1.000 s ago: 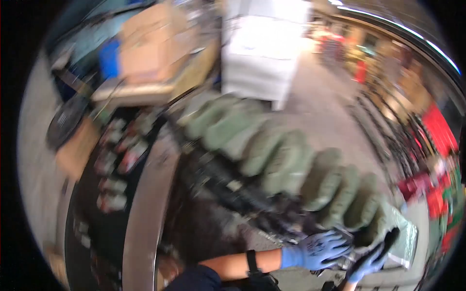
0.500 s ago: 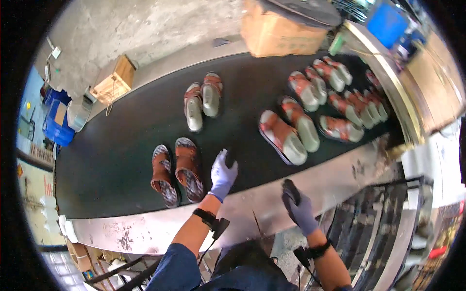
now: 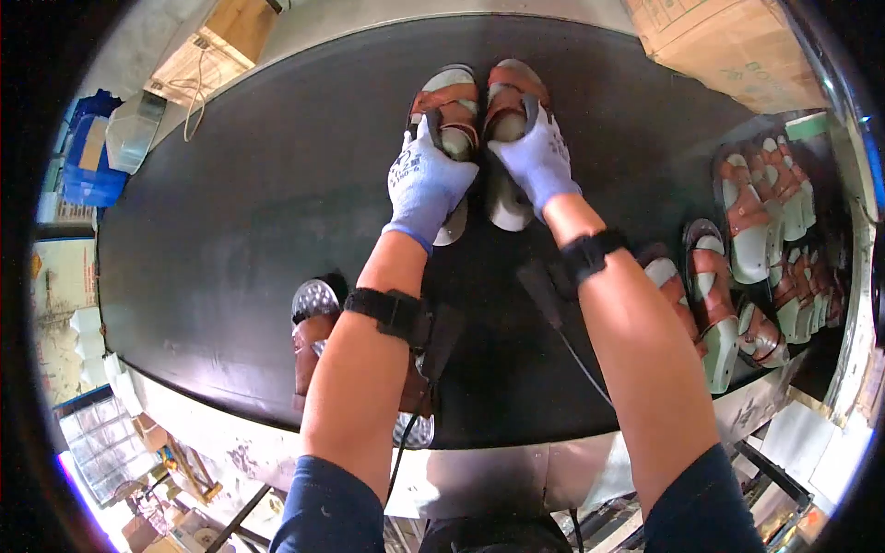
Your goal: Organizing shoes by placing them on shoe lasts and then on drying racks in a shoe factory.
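Observation:
Both my arms reach out across a black belt (image 3: 221,212) to a pair of reddish-brown strapped sandals with pale shoe lasts inside. My left hand (image 3: 427,184), in a white-and-lilac glove with dark fingertips, is closed around the left sandal (image 3: 450,95). Its mate, the right sandal (image 3: 518,83), is gripped by my gloved right hand (image 3: 539,164). Both sandals point away from me, with the pale heel of a last (image 3: 507,205) showing below my right hand. Beneath my left forearm lies a brown sandal (image 3: 313,346) without a last; the one beside it is mostly hidden.
Several sandals on lasts (image 3: 745,221) stand together at the right. A cardboard box (image 3: 728,51) sits at the far right and a wooden box (image 3: 214,51) at the far left. A blue container (image 3: 92,157) is by the left end, and a metal ledge (image 3: 498,475) runs along the near edge.
My hands have moved forward from the near edge and taken hold of the far pair of sandals. The view has shifted too. The other sandals seem to stay in place.

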The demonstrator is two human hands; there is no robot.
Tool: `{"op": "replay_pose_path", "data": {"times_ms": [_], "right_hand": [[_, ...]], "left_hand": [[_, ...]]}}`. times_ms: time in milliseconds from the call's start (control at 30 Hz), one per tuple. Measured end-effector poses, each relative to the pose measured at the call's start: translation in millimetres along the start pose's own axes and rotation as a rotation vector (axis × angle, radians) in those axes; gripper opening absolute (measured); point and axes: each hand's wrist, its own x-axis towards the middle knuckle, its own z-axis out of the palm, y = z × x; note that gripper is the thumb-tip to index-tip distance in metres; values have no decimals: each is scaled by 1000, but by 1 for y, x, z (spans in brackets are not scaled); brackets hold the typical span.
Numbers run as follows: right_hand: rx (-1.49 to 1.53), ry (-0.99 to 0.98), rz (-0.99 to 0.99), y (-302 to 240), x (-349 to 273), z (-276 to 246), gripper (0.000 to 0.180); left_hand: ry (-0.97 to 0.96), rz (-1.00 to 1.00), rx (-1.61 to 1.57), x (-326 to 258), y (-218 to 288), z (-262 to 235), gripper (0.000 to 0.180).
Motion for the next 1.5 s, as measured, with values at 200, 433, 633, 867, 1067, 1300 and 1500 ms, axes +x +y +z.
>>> {"op": "replay_pose_path", "data": {"times_ms": [200, 433, 633, 867, 1067, 1300, 1500], "right_hand": [[32, -160, -106, 77, -185, -44, 90], [502, -368, 247, 138, -524, -139, 88], [1358, -204, 764, 215, -758, -229, 73], [1188, 690, 439, 126, -1048, -426, 78], [601, 1719, 699, 32, -1303, -425, 65], [281, 2107, 746, -5, -1482, -446, 29], [-306, 1729, 1556, 57, -1541, -490, 44]], "left_hand": [[53, -57, -90, -186, -21, 18, 90], [-337, -424, -1220, -506, -80, 13, 84], [-1014, -402, -1323, -651, -61, 16, 76], [-1559, 244, -991, -850, 82, -13, 80], [-2062, 1211, -874, -1109, 193, -72, 97], [-2681, 1004, -801, -1380, 200, -152, 90], [-1576, 2085, -867, -1397, 177, -154, 53]]}}
